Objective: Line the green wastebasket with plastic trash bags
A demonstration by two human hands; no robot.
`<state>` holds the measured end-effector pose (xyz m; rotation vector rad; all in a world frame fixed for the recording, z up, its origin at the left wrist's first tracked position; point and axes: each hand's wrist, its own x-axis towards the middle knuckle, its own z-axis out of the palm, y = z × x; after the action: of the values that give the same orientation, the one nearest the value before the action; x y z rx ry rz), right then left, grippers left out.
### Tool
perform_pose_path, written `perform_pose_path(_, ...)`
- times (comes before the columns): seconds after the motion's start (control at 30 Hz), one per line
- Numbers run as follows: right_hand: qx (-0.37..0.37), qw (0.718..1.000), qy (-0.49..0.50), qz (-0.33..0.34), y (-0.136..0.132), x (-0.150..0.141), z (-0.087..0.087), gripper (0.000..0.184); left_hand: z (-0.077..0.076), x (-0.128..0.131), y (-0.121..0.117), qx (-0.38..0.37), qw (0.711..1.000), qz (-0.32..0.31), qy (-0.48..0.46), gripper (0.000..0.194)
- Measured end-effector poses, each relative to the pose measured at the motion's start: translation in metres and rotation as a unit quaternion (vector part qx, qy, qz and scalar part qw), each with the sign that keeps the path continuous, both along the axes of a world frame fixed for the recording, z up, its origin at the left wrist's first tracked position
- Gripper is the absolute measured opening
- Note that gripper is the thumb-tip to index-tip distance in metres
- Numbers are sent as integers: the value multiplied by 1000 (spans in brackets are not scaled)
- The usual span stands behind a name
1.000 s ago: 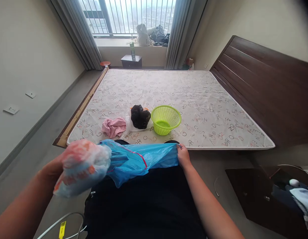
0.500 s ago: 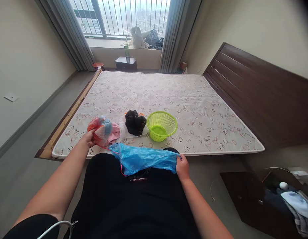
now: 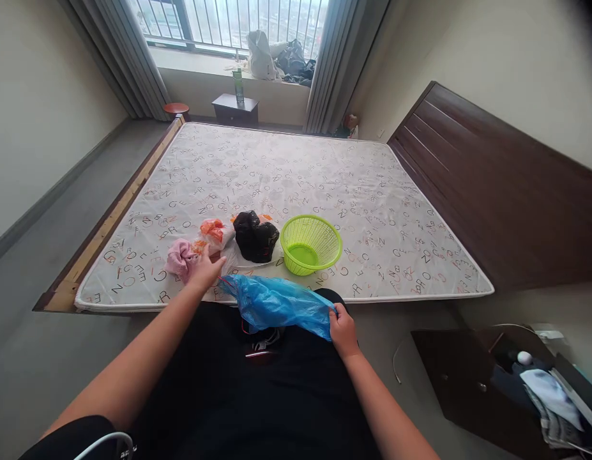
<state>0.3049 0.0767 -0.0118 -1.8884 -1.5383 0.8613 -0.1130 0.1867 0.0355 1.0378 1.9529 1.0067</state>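
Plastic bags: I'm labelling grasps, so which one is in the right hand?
The blue bag, held at one end by the right hand; the black bag and white-orange bag lie apart from it.

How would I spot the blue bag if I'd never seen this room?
Find the big mattress, then the green basket near its closest edge. Nearer, held in the right grip, is the blue bag. Its colour sets it apart from the black bag.

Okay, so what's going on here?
A person's right grip holds a crinkled blue plastic bag. The left grip is open beside a crumpled pink cloth and white-and-orange plastic bag on the letter-printed white mattress; contact is unclear. Farther right sit a bunched black plastic bag and round lime-green basket.
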Motion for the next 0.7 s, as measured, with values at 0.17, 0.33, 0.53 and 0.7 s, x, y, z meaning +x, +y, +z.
perform_pose_path(0.17, 7, 988, 136, 75, -10, -31, 41, 42, 8, 97, -74, 55, 930, -363, 36, 108)
perform_pose_path(0.33, 25, 959, 244, 143, -19, -70, 106, 30, 3, 159, -115, 37, 885, -463, 12, 131)
perform_pose_path(0.53, -28, 884, 402, 235, -32, -82, 172, 26, -21, 163, -103, -20, 927, -372, -41, 104)
perform_pose_path(0.7, 17, 886, 449, 113, -26, -70, 166, 24, -27, 130, -92, -85, 901, -405, -128, 47)
